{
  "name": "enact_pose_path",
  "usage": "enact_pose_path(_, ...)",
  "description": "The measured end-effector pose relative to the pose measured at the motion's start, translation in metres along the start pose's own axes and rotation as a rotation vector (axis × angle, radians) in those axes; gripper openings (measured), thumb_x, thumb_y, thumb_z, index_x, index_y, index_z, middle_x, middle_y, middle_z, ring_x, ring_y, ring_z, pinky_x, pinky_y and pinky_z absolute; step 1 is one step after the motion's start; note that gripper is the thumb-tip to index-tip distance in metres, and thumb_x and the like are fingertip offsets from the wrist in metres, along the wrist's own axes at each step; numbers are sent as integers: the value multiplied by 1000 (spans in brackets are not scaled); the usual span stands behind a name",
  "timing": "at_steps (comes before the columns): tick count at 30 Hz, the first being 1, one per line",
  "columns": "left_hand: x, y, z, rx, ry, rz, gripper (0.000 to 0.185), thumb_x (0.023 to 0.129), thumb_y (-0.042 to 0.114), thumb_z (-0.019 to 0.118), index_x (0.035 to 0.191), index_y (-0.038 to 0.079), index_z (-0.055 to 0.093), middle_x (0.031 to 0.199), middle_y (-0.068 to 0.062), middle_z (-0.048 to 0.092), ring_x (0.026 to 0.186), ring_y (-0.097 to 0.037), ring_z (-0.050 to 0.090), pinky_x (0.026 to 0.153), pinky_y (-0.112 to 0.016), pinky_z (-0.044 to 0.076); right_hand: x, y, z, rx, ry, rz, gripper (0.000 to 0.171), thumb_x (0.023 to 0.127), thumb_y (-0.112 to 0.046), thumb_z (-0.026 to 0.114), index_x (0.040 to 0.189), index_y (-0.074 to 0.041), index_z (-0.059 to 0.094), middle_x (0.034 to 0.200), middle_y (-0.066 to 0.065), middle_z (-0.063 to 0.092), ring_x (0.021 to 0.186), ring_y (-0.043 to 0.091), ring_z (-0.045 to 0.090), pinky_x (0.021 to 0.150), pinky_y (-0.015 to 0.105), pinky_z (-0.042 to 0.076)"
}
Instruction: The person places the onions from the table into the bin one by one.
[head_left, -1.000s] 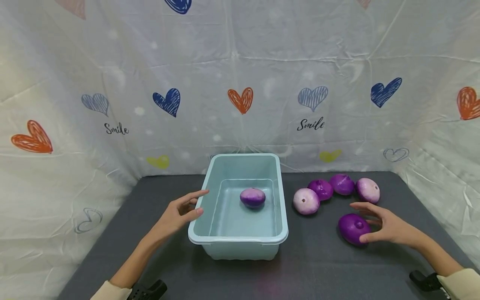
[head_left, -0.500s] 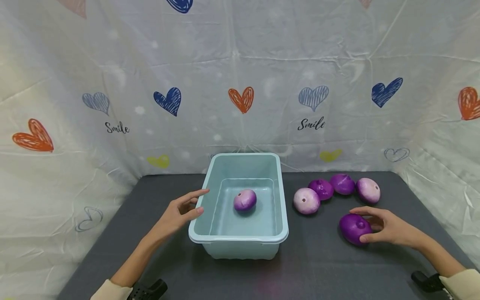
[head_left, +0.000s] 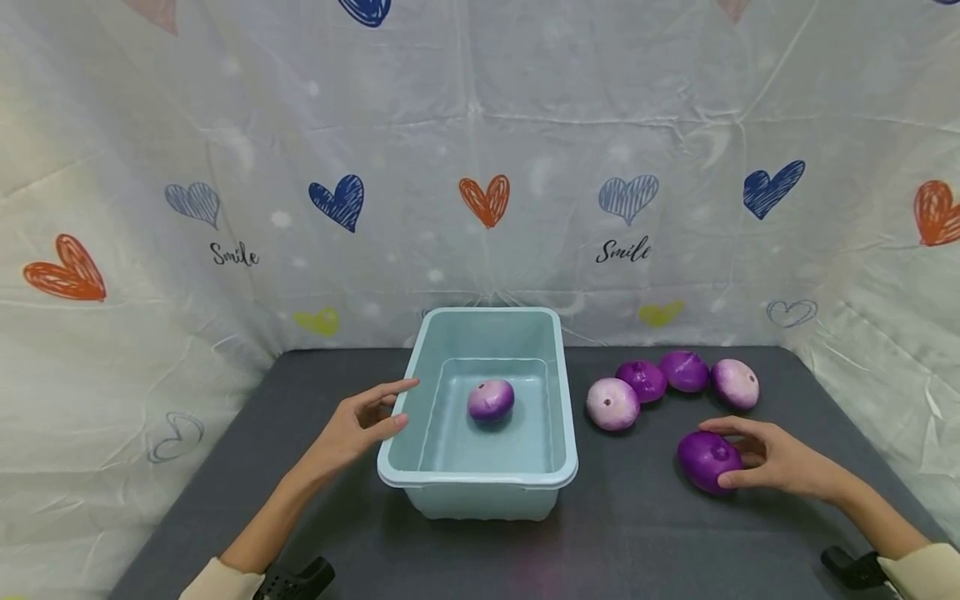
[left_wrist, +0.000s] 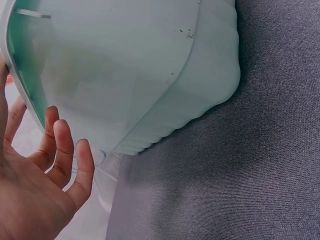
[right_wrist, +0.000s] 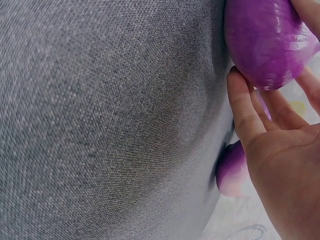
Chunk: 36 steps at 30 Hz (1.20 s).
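Right hand: the right hand (head_left: 776, 457) lies on the table beside the dark purple onion (head_left: 707, 461), thumb at its near side and fingers arched over its far side. In the right wrist view the thumb and fingers (right_wrist: 243, 107) press the onion (right_wrist: 265, 42) from two sides, so the hand is grasping it, while it sits on the cloth.
Left hand: the left hand (head_left: 358, 427) rests just beside the left wall of the tub (head_left: 390, 442), fingers relaxed and nearly straight, holding nothing; the left wrist view shows fingers (left_wrist: 62, 150) near the wall (left_wrist: 130, 75), and contact cannot be told.
Where the onion is: on the grey table (head_left: 637, 533), to the right of the tub, nearer the person than the row of four onions (head_left: 667, 385).
In the tub: one pale purple onion (head_left: 491, 400) lies on the floor of the tub.
How it should handle: I judge it light for its size, firm and rounded, with a smooth glossy skin that may slip; it will likely roll if let go on a flat surface.
Where to hold: across its widest part, thumb opposite fingers, as the hand sits now.
Breakage: seems low.
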<state>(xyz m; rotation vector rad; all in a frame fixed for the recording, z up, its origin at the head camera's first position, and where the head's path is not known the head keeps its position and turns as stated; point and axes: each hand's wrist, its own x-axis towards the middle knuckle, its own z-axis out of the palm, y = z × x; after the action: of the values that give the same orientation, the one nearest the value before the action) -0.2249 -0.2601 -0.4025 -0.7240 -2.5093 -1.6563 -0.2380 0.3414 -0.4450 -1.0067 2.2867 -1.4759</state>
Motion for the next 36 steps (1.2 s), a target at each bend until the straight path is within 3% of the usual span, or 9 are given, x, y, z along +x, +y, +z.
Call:
enact_pose_path(8, 1, 0, 0, -13, -3, 19, 47, 101, 8, 64, 147, 11, 57, 90, -13, 47, 72, -17, 50, 67, -35, 42, 0, 0, 1, -1, -6, 2, 60, 90, 4, 74, 140, 18, 43, 135, 42, 42, 113, 13, 62, 83, 34, 55)
enact_pose_path(16, 2, 0, -1, -34, -15, 12, 47, 101, 8, 64, 147, 9, 56, 102, -16, 56, 78, -19, 56, 70, -40, 46, 1, -5, -1, -24, 6, 14, 58, 91, 3, 75, 139, 16, 45, 133, 39, 46, 107, 18, 65, 81, 35, 56)
enact_pose_path(19, 2, -1, -1, -37, -15, 17, 47, 101, 7, 64, 147, 9, 56, 98, -16, 54, 76, -19, 55, 70, -40, 46, 2, -8, -4, -40, 25, 33, 59, 90, 1, 76, 140, 14, 47, 133, 37, 47, 106, 18, 65, 82, 35, 55)
enact_pose_path(25, 2, 1, -1, -42, -12, 6, 47, 100, 8, 65, 147, 9, 56, 109, -16, 60, 80, -19, 58, 72, -36, 47, 6, -16, -11, -46, 48, 56, 60, 90, 0, 76, 142, 11, 47, 135, 36, 47, 110, 15, 64, 83, 35, 55)
enact_pose_path(32, 2, 1, -1, -49, -17, 11, 47, 100, 8, 65, 146, 9, 57, 93, -14, 49, 76, -18, 53, 69, -37, 45, 15, -25, -17, -75, 64, 43, 60, 90, -1, 77, 143, 6, 49, 135, 32, 50, 111, 13, 63, 84, 34, 55)
enact_pose_path(36, 2, 1, -3, -56, -25, 16, 47, 100, 7, 65, 146, 8, 56, 96, -14, 51, 77, -18, 54, 70, -38, 45, 21, -29, -19, -79, 89, 46, 62, 89, -1, 78, 143, 6, 50, 137, 31, 49, 112, 11, 63, 84, 33, 55)
